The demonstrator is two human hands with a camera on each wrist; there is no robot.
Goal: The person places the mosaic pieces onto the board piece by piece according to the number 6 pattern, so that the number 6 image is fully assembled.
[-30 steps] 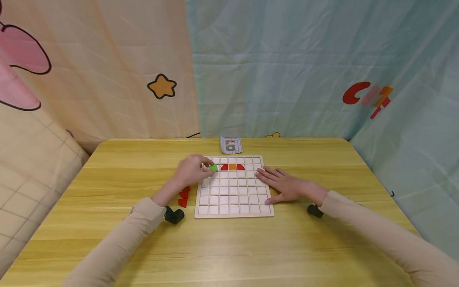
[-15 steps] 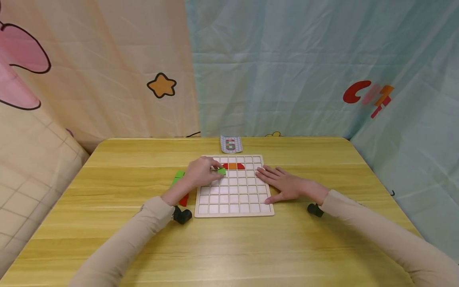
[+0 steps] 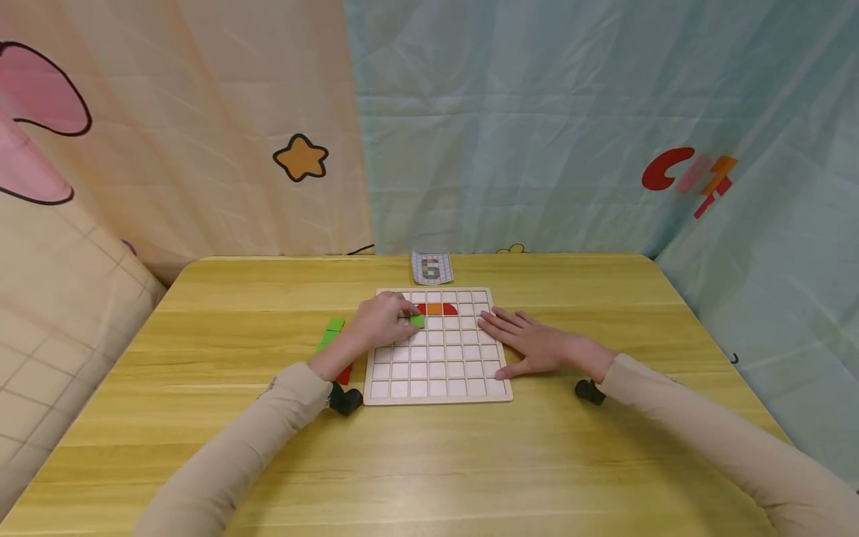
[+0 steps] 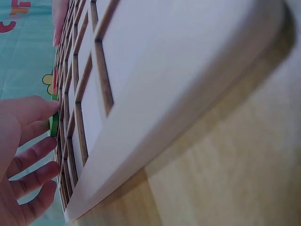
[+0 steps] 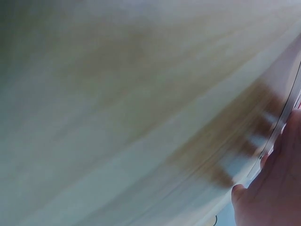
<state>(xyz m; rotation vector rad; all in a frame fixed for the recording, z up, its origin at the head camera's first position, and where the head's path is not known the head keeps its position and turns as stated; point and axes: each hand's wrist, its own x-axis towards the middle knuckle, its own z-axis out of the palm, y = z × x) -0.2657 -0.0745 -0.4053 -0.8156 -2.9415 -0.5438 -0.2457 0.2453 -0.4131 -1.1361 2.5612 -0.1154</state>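
Observation:
A white grid board (image 3: 438,403) with a pale wooden frame lies on the table. My left hand (image 3: 384,321) pinches a green square tile (image 3: 417,321) between thumb and index finger, over a cell just below the left red piece. In the left wrist view the green tile (image 4: 54,115) stands right at the grid, the other fingers loosely bent. One row up, an orange square tile (image 3: 435,309) sits between two red rounded pieces (image 3: 450,309), the left one partly covered by my fingers. My right hand (image 3: 526,341) rests flat with spread fingers on the board's right edge.
Left of the board lie green tiles (image 3: 329,340) and red pieces (image 3: 345,374), partly hidden by my left forearm. A small card (image 3: 432,268) with a coloured grid pattern lies behind the board. Printed curtains (image 3: 537,134) hang behind the wooden table (image 3: 429,470).
My left hand has moved right across the board with the green tile, to below the left red piece, and then slowed there. The right hand stays in place.

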